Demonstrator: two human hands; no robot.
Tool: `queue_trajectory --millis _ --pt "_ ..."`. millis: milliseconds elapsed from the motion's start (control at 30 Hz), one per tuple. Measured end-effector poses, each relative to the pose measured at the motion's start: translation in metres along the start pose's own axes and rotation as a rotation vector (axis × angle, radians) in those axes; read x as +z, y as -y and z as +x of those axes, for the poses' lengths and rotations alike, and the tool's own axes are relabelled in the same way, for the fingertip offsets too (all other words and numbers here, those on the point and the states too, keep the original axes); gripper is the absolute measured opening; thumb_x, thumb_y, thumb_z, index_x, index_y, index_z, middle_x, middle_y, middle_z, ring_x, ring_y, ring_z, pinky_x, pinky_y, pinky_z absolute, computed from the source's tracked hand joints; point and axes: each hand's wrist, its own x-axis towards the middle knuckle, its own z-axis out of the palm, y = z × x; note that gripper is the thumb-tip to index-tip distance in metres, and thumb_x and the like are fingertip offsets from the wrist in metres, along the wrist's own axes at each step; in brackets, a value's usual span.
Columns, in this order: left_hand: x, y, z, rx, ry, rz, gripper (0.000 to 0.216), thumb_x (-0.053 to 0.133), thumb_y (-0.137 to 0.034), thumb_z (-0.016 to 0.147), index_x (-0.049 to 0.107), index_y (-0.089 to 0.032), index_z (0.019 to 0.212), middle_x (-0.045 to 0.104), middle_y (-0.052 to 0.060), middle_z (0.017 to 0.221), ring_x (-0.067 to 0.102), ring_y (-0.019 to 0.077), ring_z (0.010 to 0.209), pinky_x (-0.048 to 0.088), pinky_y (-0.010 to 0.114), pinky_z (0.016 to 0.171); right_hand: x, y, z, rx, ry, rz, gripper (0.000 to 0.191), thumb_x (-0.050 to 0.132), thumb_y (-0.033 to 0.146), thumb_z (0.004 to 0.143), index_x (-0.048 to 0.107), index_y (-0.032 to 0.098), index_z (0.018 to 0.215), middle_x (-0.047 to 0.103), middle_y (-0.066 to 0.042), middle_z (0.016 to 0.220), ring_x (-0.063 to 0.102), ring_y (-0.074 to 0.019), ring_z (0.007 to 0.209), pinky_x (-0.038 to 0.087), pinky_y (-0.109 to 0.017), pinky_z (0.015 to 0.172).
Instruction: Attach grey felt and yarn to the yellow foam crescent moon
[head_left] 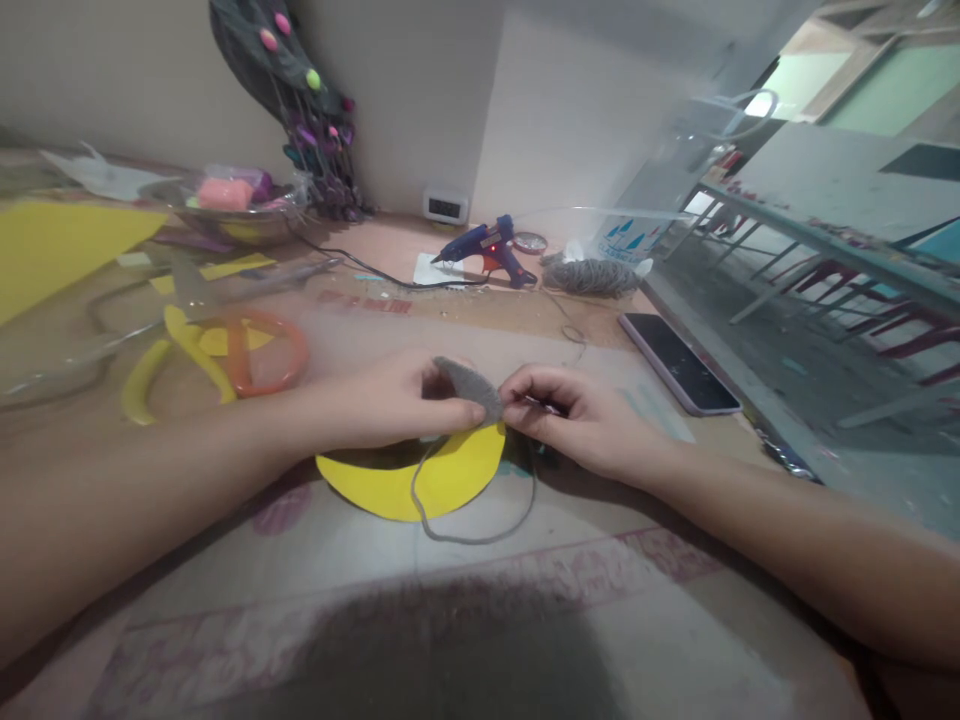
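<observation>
Fingers (pixel 442 408) of the left hand (pixel 390 400) pinch one end of a grey wrapped piece (pixel 469 385) just above the yellow foam crescent (pixel 442 480) on the near tabletop (pixel 675 640), steadying it while the right hand (pixel 577 415) nips the grey yarn (pixel 480 538) taut at the other end.

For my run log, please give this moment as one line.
left hand: holds grey piece | right hand: pinches yarn | under: yellow crescent | behind: glue gun

Dim, soft focus (edges warped)
</observation>
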Motion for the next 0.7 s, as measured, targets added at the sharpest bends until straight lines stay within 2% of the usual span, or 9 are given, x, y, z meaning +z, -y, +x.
queue_trajectory --millis 233,500,700 --pt "0.0026 -0.002 -0.0006 0.001 -0.012 0.049 0.024 0.057 -0.041 0.081 0.065 -0.019 0.083 0.062 -0.002 0.072 0.056 0.0135 0.069 0.043 0.022 0.062 -0.0019 0.0009 0.0017 0.075 0.052 -0.004 0.023 0.066 0.039 0.081 0.062 0.016 0.082 0.053 0.003 0.067 0.044 -0.0081 0.058 0.036 -0.02 0.052" --pt "0.0022 -0.0007 -0.0006 0.053 -0.013 -0.001 0.021 0.058 -0.038 0.083 0.063 -0.019 0.08 0.06 -0.004 0.072 0.053 0.0113 0.067 0.042 0.021 0.062 -0.0043 0.0034 0.0005 0.038 0.072 -0.002 0.025 0.061 0.041 0.085 0.061 0.016 0.081 0.052 0.003 0.067 0.043 -0.0071 0.055 0.035 -0.02 0.05" --pt "0.001 -0.0005 0.0004 0.034 -0.005 -0.027 0.02 0.056 -0.037 0.083 0.061 -0.018 0.081 0.056 -0.003 0.071 0.051 0.0117 0.067 0.041 0.021 0.06 -0.0025 0.0061 -0.0015 0.03 0.042 0.012 0.024 0.056 0.04 0.089 0.059 0.017 0.083 0.053 0.003 0.065 0.044 -0.0071 0.052 0.037 -0.021 0.05"
